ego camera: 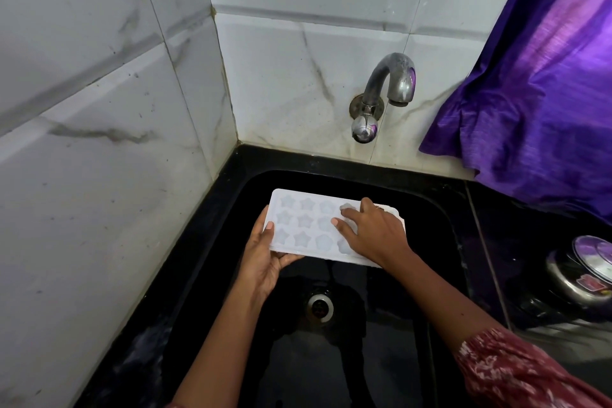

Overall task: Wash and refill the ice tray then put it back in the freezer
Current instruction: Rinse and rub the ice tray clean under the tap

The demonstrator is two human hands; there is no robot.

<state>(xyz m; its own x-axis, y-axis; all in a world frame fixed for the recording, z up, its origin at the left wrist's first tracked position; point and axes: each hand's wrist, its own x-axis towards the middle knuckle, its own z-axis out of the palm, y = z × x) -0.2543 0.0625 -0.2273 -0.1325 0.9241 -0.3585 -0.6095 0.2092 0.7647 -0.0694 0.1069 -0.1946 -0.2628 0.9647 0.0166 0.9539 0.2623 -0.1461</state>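
A white ice tray with star-shaped and round hollows is held level over the black sink. My left hand grips the tray's left end, thumb on top and fingers underneath. My right hand lies on the tray's right part with its fingers spread over the hollows, hiding that end. A metal tap sticks out of the tiled wall above and behind the tray; no water runs from its spout.
The sink drain sits below the tray. A purple curtain hangs at the right. A steel pot with a lid stands on the dark counter to the right. Marbled white tiles close off the left side and the back.
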